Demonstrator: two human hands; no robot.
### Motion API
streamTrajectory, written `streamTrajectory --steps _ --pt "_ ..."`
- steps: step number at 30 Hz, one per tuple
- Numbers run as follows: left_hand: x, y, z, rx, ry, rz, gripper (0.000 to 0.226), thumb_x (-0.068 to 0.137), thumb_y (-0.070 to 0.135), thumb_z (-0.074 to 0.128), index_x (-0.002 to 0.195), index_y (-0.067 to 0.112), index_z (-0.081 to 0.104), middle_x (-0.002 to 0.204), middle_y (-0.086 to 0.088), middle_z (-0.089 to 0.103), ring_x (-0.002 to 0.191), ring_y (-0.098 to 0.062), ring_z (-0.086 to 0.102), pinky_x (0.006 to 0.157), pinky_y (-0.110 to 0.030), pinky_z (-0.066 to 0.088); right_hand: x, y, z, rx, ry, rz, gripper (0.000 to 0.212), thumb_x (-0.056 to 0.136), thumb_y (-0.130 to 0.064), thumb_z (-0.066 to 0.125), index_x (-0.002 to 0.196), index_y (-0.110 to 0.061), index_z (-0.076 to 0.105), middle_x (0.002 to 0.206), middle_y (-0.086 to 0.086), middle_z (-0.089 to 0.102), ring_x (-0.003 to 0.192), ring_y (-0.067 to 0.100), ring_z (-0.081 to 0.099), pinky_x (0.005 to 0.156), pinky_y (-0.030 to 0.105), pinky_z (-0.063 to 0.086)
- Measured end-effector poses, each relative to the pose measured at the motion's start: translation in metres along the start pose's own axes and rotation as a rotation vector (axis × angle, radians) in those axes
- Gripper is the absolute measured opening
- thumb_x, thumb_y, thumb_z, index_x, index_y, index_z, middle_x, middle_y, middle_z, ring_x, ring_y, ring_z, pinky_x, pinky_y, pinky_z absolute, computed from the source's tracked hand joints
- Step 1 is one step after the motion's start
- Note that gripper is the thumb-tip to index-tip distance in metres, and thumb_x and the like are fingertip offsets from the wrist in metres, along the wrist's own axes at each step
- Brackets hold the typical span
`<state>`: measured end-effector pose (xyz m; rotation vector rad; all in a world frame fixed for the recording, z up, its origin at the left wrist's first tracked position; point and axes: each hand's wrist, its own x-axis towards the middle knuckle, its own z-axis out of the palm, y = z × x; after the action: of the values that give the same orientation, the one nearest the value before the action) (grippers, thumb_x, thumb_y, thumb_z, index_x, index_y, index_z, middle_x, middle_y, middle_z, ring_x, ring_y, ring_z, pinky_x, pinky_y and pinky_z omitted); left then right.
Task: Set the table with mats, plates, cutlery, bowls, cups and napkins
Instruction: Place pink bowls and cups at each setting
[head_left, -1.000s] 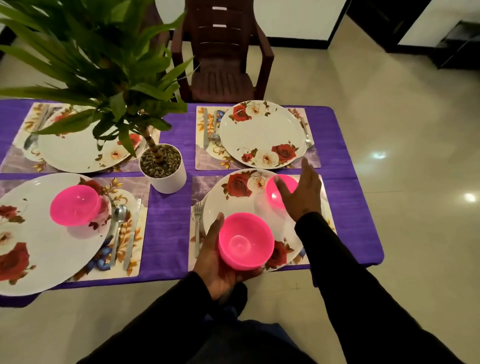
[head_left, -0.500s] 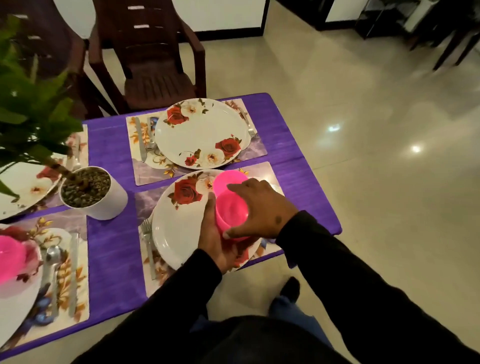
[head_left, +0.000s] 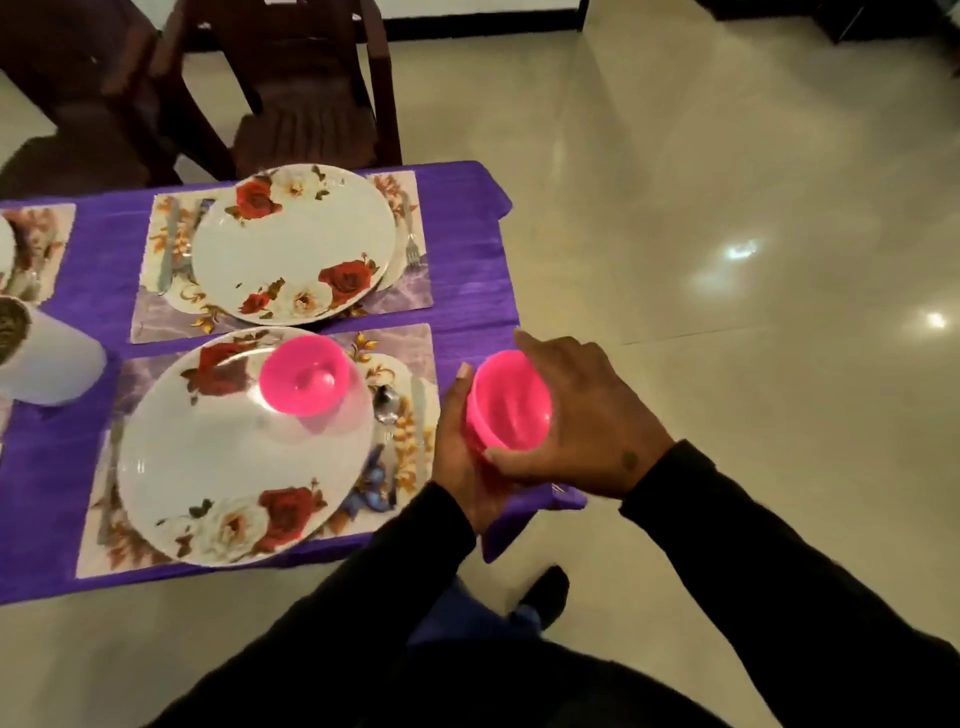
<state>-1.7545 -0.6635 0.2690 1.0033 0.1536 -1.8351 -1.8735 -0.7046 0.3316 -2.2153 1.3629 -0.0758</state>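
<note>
Pink bowls are showing in two places: one pink bowl (head_left: 304, 375) is sitting on the upper right part of the near rose-patterned plate (head_left: 228, 457), and a second pink bowl (head_left: 511, 402) is being held off the desk's right edge. Starting at the far left, a white plant pot (head_left: 49, 364) is standing on the purple tablecloth (head_left: 467, 270) covering the desk. Beyond the near plate, a far rose-patterned plate (head_left: 293, 244) is lying on its own mat (head_left: 405, 296), with a knife (head_left: 169, 249) to its left and a fork (head_left: 410, 239) to its right. Beside the near plate, a spoon (head_left: 387, 402) is resting on the near mat (head_left: 410, 343). The left hand (head_left: 462, 457) is cupping the held bowl from below with curled fingers, while the right hand (head_left: 587, 421) is gripping its side and rim, fingers wrapped around it. A brown chair (head_left: 301, 88) is standing behind the desk.
</note>
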Motion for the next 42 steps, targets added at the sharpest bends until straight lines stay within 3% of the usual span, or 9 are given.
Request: streamTrajectory --steps 3,8,16,21,26,29,32,37,42 --pt "0.015 -0.025 0.025 0.075 0.023 0.016 0.066 0.09 0.071 0.043 0.116 0.016 0.069 0.096 -0.01 0.075 0.079 -0.025 0.074 0.055 -0.034 0.057 -0.002 0.04 -0.02 0.041 -0.049 0.01 0.124 0.059 -0.074 0.075 0.156 -0.026 0.014 0.141 0.0 0.043 0.127 0.019 0.034 0.105 0.039 0.04" --pt "0.05 -0.047 0.059 0.145 0.087 0.068 0.073 0.088 0.075 0.045 0.132 0.019 0.06 0.12 -0.015 0.071 0.109 -0.032 0.069 0.077 -0.046 0.057 0.011 0.09 -0.045 0.13 -0.045 0.059 0.132 0.054 -0.08 0.073 0.156 -0.024 0.012 0.141 -0.001 0.04 0.125 0.016 0.031 0.104 0.037 0.038" --pt "0.135 -0.02 0.138 0.155 0.097 0.212 0.075 0.09 0.074 0.039 0.137 0.018 0.057 0.117 -0.014 0.071 0.102 -0.03 0.07 0.079 -0.044 0.057 0.086 0.158 -0.105 0.184 0.016 -0.062 0.137 0.06 -0.066 0.081 0.158 -0.022 -0.003 0.14 0.004 0.042 0.124 0.02 0.039 0.1 0.035 0.039" --pt "0.206 0.023 0.21 0.087 0.078 0.263 0.073 0.084 0.074 0.043 0.13 0.021 0.059 0.12 -0.015 0.071 0.109 -0.034 0.068 0.102 -0.063 0.046 0.173 0.207 -0.174 0.252 0.041 -0.107 0.139 0.054 -0.069 0.083 0.157 -0.032 -0.003 0.138 0.003 0.047 0.123 0.018 0.047 0.099 0.036 0.045" --pt "0.266 0.08 0.283 0.027 0.105 0.33 0.069 0.078 0.074 0.046 0.126 0.026 0.062 0.114 -0.011 0.074 0.1 -0.029 0.072 0.081 -0.053 0.057 0.266 0.236 -0.234 0.215 0.012 -0.195 0.137 0.055 -0.07 0.083 0.156 -0.035 -0.003 0.139 -0.003 0.046 0.122 0.014 0.045 0.099 0.034 0.044" --pt "0.294 0.115 0.317 0.05 0.148 0.395 0.054 0.093 0.068 0.038 0.118 0.029 0.065 0.105 -0.007 0.077 0.096 -0.027 0.074 0.088 -0.057 0.057 0.318 0.247 -0.262 0.213 0.001 -0.236 0.136 0.054 -0.073 0.08 0.155 -0.037 -0.003 0.142 -0.002 0.046 0.124 0.015 0.046 0.1 0.038 0.046" --pt "0.32 0.149 0.335 0.065 0.183 0.439 0.054 0.093 0.069 0.039 0.117 0.028 0.065 0.105 -0.007 0.077 0.101 -0.031 0.072 0.093 -0.063 0.053 0.367 0.251 -0.28 0.243 -0.02 -0.269 0.137 0.05 -0.079 0.075 0.155 -0.038 -0.002 0.146 -0.003 0.043 0.126 0.016 0.046 0.099 0.039 0.047" --pt "0.373 0.213 0.351 0.004 0.298 0.548 0.054 0.092 0.07 0.041 0.12 0.029 0.062 0.104 -0.007 0.077 0.102 -0.033 0.072 0.089 -0.061 0.055 0.471 0.255 -0.302 0.29 -0.126 -0.367 0.137 0.047 -0.082 0.072 0.154 -0.039 -0.001 0.147 -0.003 0.044 0.127 0.018 0.048 0.101 0.042 0.049" --pt "0.407 0.277 0.367 -0.13 0.443 0.661 0.062 0.086 0.069 0.047 0.128 0.025 0.061 0.115 -0.011 0.073 0.104 -0.034 0.071 0.082 -0.058 0.058 0.575 0.235 -0.318 0.236 -0.251 -0.56 0.136 0.051 -0.07 0.082 0.155 -0.037 0.0 0.149 0.001 0.044 0.13 0.02 0.046 0.104 0.041 0.046"
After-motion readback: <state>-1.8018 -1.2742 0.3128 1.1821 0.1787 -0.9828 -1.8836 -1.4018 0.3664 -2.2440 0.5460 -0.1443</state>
